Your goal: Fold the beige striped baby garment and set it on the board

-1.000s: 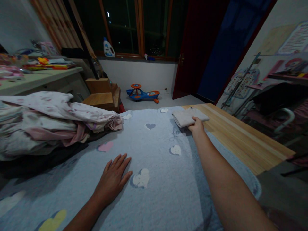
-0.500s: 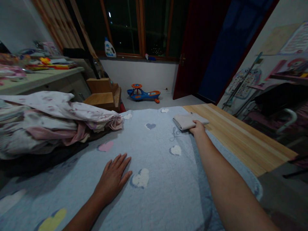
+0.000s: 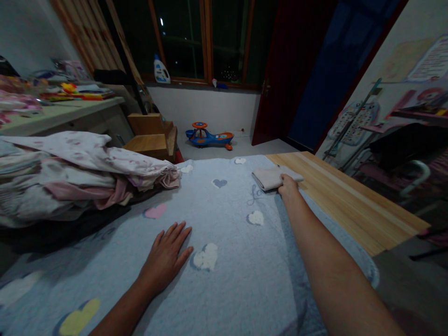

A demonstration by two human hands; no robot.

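Observation:
My left hand (image 3: 168, 254) lies flat with fingers spread on a light blue blanket (image 3: 238, 247) patterned with hearts. Farther off to the right, my right hand (image 3: 288, 185) grips the near edge of a folded, pale greyish-pink cloth (image 3: 268, 177); its thumb is on top and the other fingers are mostly hidden. The folded cloth rests near the blanket's far right part, beside bare wood. To the left sits a heap of crumpled clothes (image 3: 80, 172), white patterned and pink, with a black piece underneath.
A wooden tabletop (image 3: 336, 200) shows beyond the blanket's right edge. On the floor ahead stands a blue and orange ride-on toy (image 3: 210, 137), next to a wooden chair (image 3: 147, 142). A cluttered desk (image 3: 98, 109) is at left, and a dark red door (image 3: 276, 79) stands ajar.
The view has shifted very slightly. Both hands and the folded cloth stay in practically the same places.

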